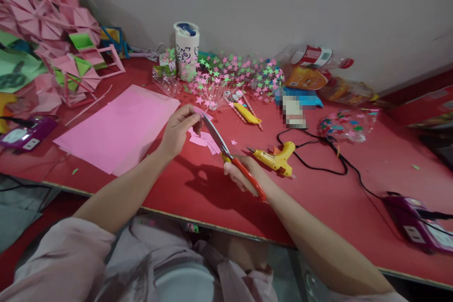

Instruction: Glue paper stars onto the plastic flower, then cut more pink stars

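Note:
My left hand (179, 130) pinches a small pink paper piece (200, 113) between thumb and fingers above the red table (198, 188). My right hand (244, 172) grips red-handled scissors (226, 151), whose blades reach up to the paper piece. Several pink paper scraps (205, 141) lie on the table just under the blades. A small pink star (234, 142) lies beside them.
Large pink paper sheets (120, 127) lie left. A yellow glue gun (276, 158) with a black cord (318, 160) sits right of the scissors. Pink and green paper stars (233, 75), a white cup (186, 49), plastic bottles (314, 68), folded paper shapes (53, 33) and purple power strips (417, 224) line the table.

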The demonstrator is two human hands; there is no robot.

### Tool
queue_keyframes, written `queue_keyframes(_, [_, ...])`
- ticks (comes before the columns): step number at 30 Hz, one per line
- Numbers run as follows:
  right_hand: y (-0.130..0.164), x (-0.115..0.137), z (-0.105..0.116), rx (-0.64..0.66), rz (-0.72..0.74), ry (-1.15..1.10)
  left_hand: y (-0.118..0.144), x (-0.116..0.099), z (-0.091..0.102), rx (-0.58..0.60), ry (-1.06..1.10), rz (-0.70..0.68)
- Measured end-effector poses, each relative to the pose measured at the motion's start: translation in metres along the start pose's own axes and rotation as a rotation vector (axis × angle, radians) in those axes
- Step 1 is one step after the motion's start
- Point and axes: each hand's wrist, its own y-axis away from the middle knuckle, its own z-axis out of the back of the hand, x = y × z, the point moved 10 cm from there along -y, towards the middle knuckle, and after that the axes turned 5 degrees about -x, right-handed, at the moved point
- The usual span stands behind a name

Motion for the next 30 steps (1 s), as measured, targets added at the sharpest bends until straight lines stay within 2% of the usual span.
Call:
queue_keyframes(17, [0.0016, 0.0024, -0.002, 0.026, -0.024, -0.042, -0.0003, 0.0025, -0.0001, 0.018, 0.032, 0.018])
queue_keyframes(26, [-0.0005, 0.0006, 0.0029, -0.09, 0.005, -0.086, 0.001, 0.0057, -0.0048, 0.01, 0.053, 0.064])
queue_keyframes(30, [-0.0001, 0.0047, 0.0043, -0.088, 0.022, -0.081, 0.001, 0.0073, -0.0052, -0.007, 0.088, 0.088])
